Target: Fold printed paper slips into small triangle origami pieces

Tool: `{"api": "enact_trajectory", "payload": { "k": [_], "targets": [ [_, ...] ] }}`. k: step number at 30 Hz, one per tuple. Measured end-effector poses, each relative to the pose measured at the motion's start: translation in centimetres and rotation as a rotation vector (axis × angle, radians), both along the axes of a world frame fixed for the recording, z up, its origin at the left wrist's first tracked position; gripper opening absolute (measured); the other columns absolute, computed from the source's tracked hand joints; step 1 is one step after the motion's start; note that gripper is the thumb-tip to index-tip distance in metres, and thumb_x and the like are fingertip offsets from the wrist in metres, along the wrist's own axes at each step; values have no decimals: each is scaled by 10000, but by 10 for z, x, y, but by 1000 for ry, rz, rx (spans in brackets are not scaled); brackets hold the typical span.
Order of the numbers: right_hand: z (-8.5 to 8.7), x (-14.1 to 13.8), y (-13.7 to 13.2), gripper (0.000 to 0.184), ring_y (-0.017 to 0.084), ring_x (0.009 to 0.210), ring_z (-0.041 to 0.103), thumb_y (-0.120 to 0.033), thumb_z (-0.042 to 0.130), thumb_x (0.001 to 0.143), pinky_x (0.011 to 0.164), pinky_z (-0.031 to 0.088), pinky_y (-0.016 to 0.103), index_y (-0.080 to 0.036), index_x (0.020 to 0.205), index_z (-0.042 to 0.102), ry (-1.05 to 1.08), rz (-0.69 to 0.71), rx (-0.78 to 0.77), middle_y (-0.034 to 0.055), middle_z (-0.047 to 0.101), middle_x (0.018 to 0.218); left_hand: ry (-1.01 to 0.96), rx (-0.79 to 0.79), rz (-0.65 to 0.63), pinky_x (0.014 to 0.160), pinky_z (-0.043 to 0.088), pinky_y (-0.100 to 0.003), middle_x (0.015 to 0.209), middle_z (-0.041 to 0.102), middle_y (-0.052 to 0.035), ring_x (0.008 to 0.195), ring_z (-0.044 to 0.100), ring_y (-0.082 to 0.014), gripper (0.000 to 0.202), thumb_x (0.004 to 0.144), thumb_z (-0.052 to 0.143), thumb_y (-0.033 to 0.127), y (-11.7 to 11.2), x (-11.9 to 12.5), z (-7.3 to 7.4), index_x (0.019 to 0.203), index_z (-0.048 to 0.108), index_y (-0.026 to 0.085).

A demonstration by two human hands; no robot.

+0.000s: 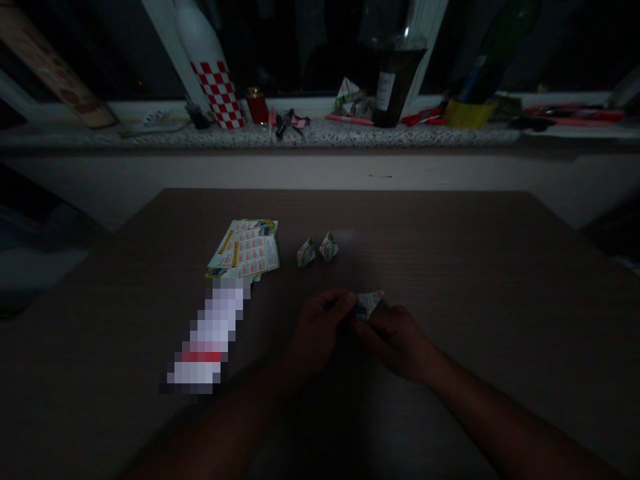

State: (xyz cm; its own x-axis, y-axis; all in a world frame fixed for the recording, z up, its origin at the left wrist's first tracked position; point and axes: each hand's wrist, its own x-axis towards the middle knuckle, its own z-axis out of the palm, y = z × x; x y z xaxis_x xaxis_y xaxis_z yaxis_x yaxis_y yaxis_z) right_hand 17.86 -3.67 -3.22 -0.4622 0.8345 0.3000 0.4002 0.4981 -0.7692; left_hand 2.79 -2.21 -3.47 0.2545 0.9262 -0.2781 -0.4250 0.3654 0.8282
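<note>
A small piece of folded printed paper (369, 305) is between my two hands above the brown table. My left hand (323, 323) pinches its left side, with the thumb on top. From below and to the right, my right hand (400, 337) has its fingers closed at the paper's lower edge; the dim light partly hides the fingertips. Two finished-looking folded paper pieces, one on the left (307, 252) and one on the right (329, 247), stand side by side beyond my hands. A fanned stack of printed paper slips (250, 250) lies to their left.
A blurred-out phone-like object (207, 340) lies left of my left forearm on the table (475, 267). Along the granite windowsill (320, 138) stand a red-checked white bottle (217, 83), a dark bottle (393, 87), a small red jar (257, 105) and a yellow container (470, 113).
</note>
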Motion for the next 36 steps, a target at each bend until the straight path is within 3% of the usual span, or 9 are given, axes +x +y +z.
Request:
{"api": "enact_trajectory", "payload": {
  "k": [4, 9, 17, 25, 28, 31, 36],
  "targets": [
    [-1, -1, 0, 356, 54, 447, 284, -219, 494, 868, 444, 217, 202, -175, 537, 370, 6, -52, 52, -70, 287, 497, -71, -28, 15, 587, 381, -215, 610, 578, 21, 571, 499, -87, 251, 648, 786, 333, 0, 3, 4, 676, 646, 126],
    [3, 1, 1, 316, 56, 445, 316, -253, 513, 888, 432, 234, 190, -175, 590, 444, 105, 47, -59, -73, 329, 507, -139, -111, 16, 541, 376, -211, 573, 570, 23, 531, 495, -82, 240, 606, 801, 288, 2, 2, 10, 634, 633, 119],
    [3, 8, 1, 176, 67, 468, 358, -261, 487, 930, 461, 304, 188, -180, 842, 616, 300, 24, -185, -55, 448, 581, -200, -157, -79, 482, 375, -223, 546, 559, 9, 493, 500, -91, 199, 618, 767, 247, 3, 2, 10, 607, 627, 106],
    [-1, 10, 1, 207, 75, 505, 430, -278, 473, 937, 457, 331, 183, -176, 821, 610, 290, 33, -255, -30, 515, 610, -196, -181, -76, 519, 419, -234, 592, 589, 2, 535, 535, -107, 202, 624, 770, 260, 5, -3, 7, 642, 631, 115],
    [-3, 10, 2, 171, 79, 483, 437, -263, 518, 894, 453, 346, 188, -170, 781, 606, 273, -84, -211, -38, 504, 564, -59, -70, -15, 544, 404, -228, 589, 592, 7, 548, 524, -103, 204, 652, 759, 290, 3, -4, 8, 647, 639, 125],
    [-6, 10, 4, 81, 98, 516, 511, -210, 610, 803, 490, 408, 200, -173, 868, 640, 273, -223, -155, -27, 573, 595, 229, 174, 31, 549, 370, -215, 574, 570, 13, 550, 492, -94, 197, 741, 697, 299, -2, -6, 13, 650, 654, 129],
    [-9, 10, 7, 217, 153, 701, 653, -160, 646, 744, 621, 510, 248, -196, 958, 646, 295, -243, -54, 37, 705, 827, 438, 439, 39, 613, 389, -224, 668, 583, -4, 639, 526, -122, 195, 814, 634, 288, -9, -7, 18, 678, 660, 150]
  ]
}}
